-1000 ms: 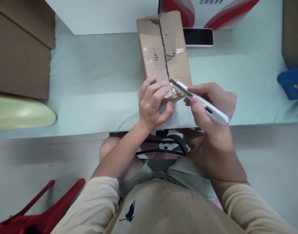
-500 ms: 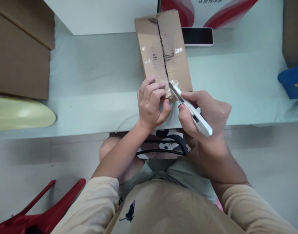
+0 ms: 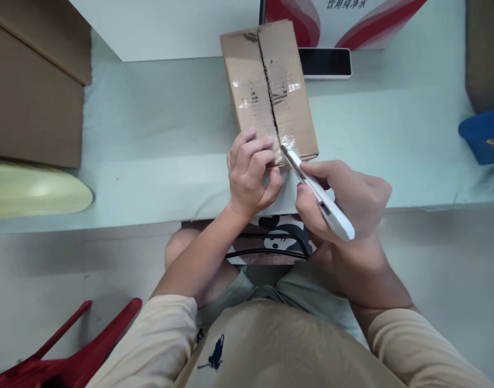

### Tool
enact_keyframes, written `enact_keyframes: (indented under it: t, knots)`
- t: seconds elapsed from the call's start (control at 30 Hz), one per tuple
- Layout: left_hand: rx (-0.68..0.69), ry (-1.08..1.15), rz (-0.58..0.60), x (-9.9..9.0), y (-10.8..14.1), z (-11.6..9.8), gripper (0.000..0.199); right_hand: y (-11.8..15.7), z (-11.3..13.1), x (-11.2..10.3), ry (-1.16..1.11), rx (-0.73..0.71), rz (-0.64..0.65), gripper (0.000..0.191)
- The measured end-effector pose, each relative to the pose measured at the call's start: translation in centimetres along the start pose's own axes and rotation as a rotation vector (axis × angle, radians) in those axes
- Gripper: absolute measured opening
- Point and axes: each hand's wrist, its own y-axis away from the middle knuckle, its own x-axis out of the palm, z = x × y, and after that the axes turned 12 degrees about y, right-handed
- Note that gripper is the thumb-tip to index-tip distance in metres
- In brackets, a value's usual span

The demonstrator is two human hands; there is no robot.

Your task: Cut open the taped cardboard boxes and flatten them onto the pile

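A brown cardboard box [image 3: 289, 105] lies on the table, a dark seam running down its top and torn clear tape on it. My left hand [image 3: 250, 170] grips its near left corner, fingers on the top and thumb at the near side. In my right hand [image 3: 343, 196] is a white utility knife [image 3: 325, 205], held between thumb and fingers. The knife's tip touches the seam near the box's near edge, by the crumpled tape.
Behind the box are a white carton [image 3: 169, 27] and a flat black-topped device [image 3: 326, 62]. Brown cartons [image 3: 32, 97] and a pale yellow object [image 3: 36, 188] are at left, a blue container [image 3: 483, 134] at right. A red chair [image 3: 105, 337] is lower left.
My right hand and the knife have moved slightly toward me, the tip sliding down along the seam. My left hand keeps its place on the box.
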Motion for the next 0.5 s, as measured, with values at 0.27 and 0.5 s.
enact_keyframes:
  t: [0.27, 0.5]
  knots:
    - [-0.132, 0.054, 0.078, 0.1, 0.9, 0.4, 0.024, -0.5, 0.3, -1.4, -0.043, -0.038, 0.016, 0.015]
    - [-0.022, -0.034, 0.018, 0.3, 0.3, 0.3, 0.016, -0.2, -0.7, -2.6, -0.383, 0.248, 0.016, 0.015]
